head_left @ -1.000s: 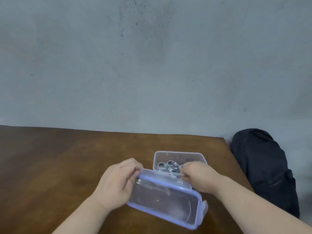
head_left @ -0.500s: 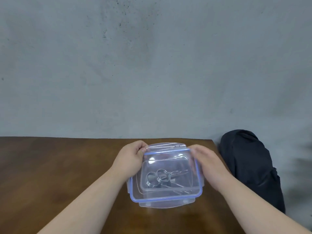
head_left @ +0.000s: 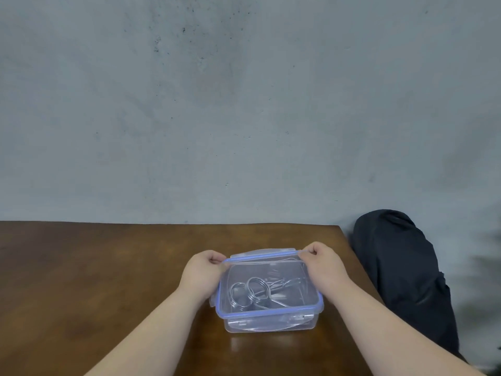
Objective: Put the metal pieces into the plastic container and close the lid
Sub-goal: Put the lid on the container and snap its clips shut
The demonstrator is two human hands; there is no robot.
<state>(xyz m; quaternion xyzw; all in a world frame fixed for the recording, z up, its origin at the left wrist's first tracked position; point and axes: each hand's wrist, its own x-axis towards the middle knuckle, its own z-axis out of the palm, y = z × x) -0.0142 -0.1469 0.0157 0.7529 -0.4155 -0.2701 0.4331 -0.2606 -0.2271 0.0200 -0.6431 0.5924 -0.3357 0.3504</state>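
A clear plastic container (head_left: 271, 325) stands on the brown wooden table (head_left: 95, 280), near its right end. Its clear lid (head_left: 273, 310) with a blue rim lies flat on top of it. Through the lid I see the metal pieces (head_left: 253, 290): looped wire rings and thin rods inside the box. My left hand (head_left: 202, 275) pinches the lid's far left corner. My right hand (head_left: 325, 268) pinches the far right corner. The far flap stands up between my hands; the near flap hangs at the front.
A dark bag (head_left: 401, 278) sits just past the table's right edge. A grey wall (head_left: 244, 104) rises directly behind the table's far edge. Bare tabletop stretches to the left of the container.
The lid went from tilted in front of the open box to lying flat on it. Both hands slid to its far corners.
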